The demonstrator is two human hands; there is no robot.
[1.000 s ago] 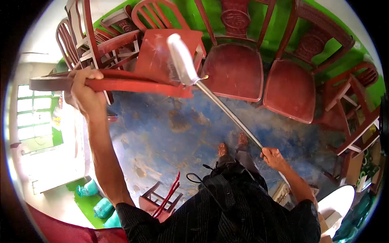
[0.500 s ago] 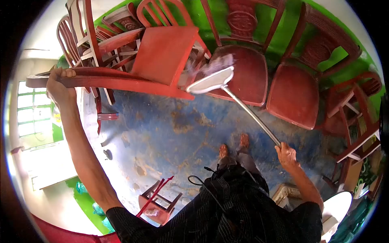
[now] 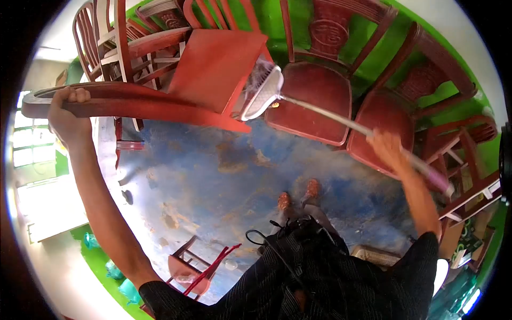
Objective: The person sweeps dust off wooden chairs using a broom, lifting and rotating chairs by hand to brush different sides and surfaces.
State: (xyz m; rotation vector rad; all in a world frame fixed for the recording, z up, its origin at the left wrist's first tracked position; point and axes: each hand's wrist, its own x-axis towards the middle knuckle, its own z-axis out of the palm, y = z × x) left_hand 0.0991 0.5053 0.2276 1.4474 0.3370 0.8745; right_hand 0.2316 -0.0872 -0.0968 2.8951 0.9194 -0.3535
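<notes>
In the head view my left hand (image 3: 70, 109) is wrapped round the end of a tilted red wooden chair (image 3: 216, 66), whose long curved rails point toward the left. My right hand (image 3: 388, 148) grips the pole of a broom (image 3: 325, 112) with a pale head and greyish-purple bristles. Those bristles lie at the right side of the tilted chair, beside its seat; whether they touch it I cannot tell. Just right of the broom head stands a dark red chair (image 3: 312, 101) with a carved back.
Another carved chair (image 3: 384, 125) stands along the green wall (image 3: 368, 50). Stacked chairs (image 3: 88, 45) crowd the back left, and more wooden chair frames (image 3: 464, 149) are at the right. A small stool (image 3: 189, 272) lies near my feet on the blue, stained floor (image 3: 213, 181).
My right hand has moved up and right along with the broom pole, which is now flatter. The broom head has turned more upright against the chair. My left hand keeps its hold, slightly further left.
</notes>
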